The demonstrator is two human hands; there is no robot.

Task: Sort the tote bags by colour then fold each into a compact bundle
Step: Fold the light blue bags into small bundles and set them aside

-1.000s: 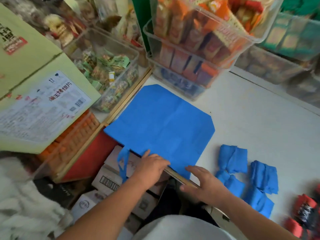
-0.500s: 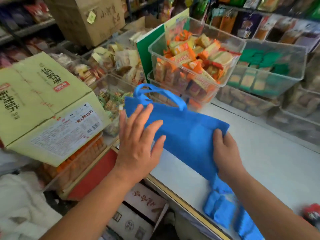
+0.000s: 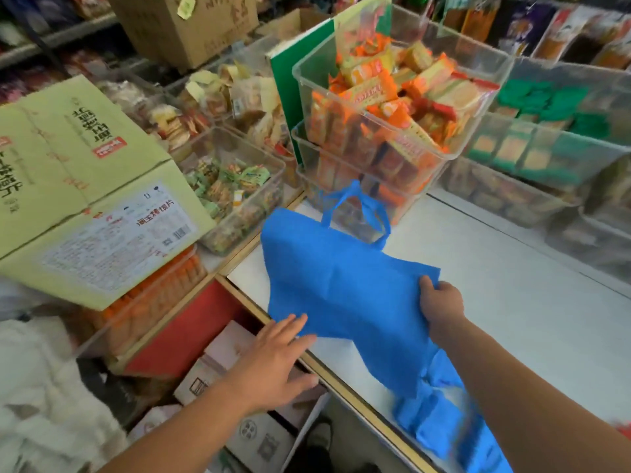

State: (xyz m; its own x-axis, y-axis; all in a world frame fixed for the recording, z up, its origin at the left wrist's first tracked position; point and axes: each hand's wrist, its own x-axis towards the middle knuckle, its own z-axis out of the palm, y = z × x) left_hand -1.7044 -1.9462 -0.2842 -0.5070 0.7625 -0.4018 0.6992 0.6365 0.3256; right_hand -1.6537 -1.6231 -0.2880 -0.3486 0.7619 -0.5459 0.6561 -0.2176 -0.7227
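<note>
Blue tote bag (image 3: 341, 285) over the white counter (image 3: 512, 302): your right hand (image 3: 442, 303) grips its right edge; your left hand (image 3: 273, 361), fingers straight, touches its near edge.

Shop: snack bins (image 3: 368, 114) & stock cartons (image 3: 68, 165)

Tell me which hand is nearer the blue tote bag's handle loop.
Right. The right hand grips the blue tote bag at its right edge, below the handle loop; the left hand lies flat at its near left corner, farther away.
</note>
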